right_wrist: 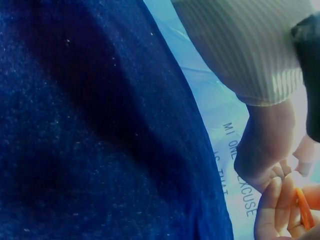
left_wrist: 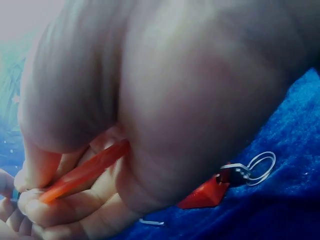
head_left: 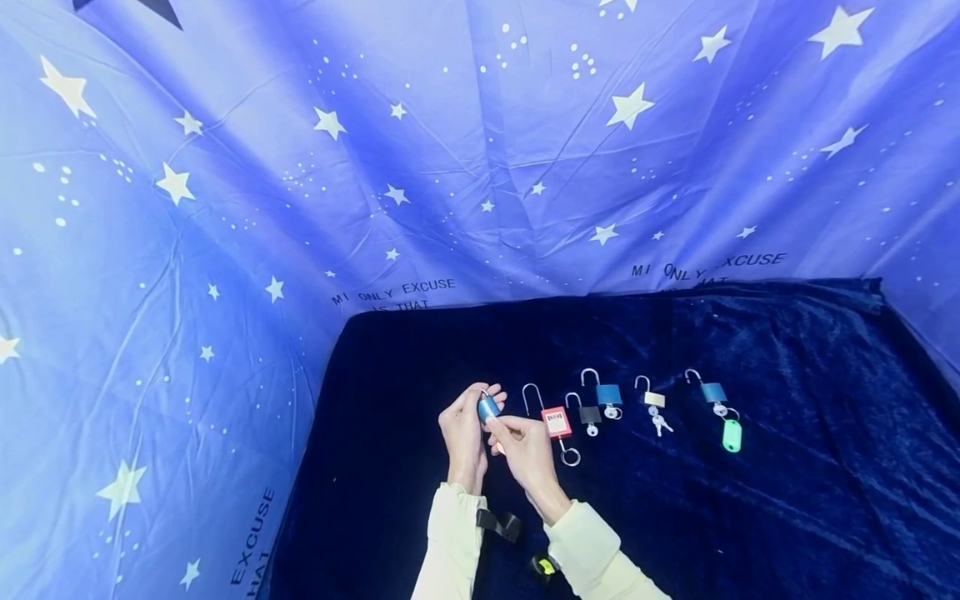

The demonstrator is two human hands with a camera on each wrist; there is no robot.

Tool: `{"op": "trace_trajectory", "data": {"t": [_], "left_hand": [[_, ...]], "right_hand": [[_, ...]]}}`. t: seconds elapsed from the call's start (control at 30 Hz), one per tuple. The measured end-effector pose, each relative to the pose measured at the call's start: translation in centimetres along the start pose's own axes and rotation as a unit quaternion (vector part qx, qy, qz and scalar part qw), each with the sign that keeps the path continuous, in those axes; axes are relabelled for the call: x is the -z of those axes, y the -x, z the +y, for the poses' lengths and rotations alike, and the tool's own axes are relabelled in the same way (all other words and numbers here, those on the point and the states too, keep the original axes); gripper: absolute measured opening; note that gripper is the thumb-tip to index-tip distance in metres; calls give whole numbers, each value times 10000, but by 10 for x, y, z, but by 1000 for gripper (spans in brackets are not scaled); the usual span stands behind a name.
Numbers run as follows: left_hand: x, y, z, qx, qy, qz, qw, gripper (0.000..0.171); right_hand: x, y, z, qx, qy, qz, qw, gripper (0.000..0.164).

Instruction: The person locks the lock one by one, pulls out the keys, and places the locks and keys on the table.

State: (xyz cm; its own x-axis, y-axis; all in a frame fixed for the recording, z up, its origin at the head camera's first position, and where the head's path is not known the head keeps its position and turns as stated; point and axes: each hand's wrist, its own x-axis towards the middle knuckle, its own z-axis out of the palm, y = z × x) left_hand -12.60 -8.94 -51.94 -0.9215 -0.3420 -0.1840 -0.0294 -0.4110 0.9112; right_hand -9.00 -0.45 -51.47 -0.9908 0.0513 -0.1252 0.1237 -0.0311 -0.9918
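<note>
In the head view, my left hand [head_left: 463,425] holds a small blue padlock [head_left: 488,407] upright, fingers behind it. Whether its shackle is closed is too small to tell. My right hand [head_left: 525,454] pinches at the padlock's lower end, where a key seems to sit, mostly hidden by the fingertips. An orange tag [left_wrist: 85,172] lies within the right hand's curled fingers in the left wrist view. This tag [right_wrist: 303,210] also shows at the lower right corner of the right wrist view. Just right of the hands lies a red padlock [head_left: 556,422] with its long shackle open.
Rightward in a row lie a black padlock [head_left: 590,414], a blue padlock [head_left: 609,395], a brass padlock [head_left: 655,399] and another blue padlock [head_left: 714,392] with a green tag [head_left: 732,436]. All have open shackles and keys. Dark blue velvet [head_left: 787,500] covers the table; starry curtains [head_left: 480,167] surround it.
</note>
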Motion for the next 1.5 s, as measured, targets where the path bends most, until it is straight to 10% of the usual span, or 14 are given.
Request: {"op": "trace_trajectory", "data": {"t": [1.03, 1.5], "left_hand": [[20, -2, 5, 51, -1013, -642, 9928, 40], [19, 2, 8, 120, -396, -469, 9980, 46]], "right_hand": [[1, 0, 5, -5, -147, -245, 9996, 18], [4, -7, 0, -50, -361, -221, 9991, 17]]}}
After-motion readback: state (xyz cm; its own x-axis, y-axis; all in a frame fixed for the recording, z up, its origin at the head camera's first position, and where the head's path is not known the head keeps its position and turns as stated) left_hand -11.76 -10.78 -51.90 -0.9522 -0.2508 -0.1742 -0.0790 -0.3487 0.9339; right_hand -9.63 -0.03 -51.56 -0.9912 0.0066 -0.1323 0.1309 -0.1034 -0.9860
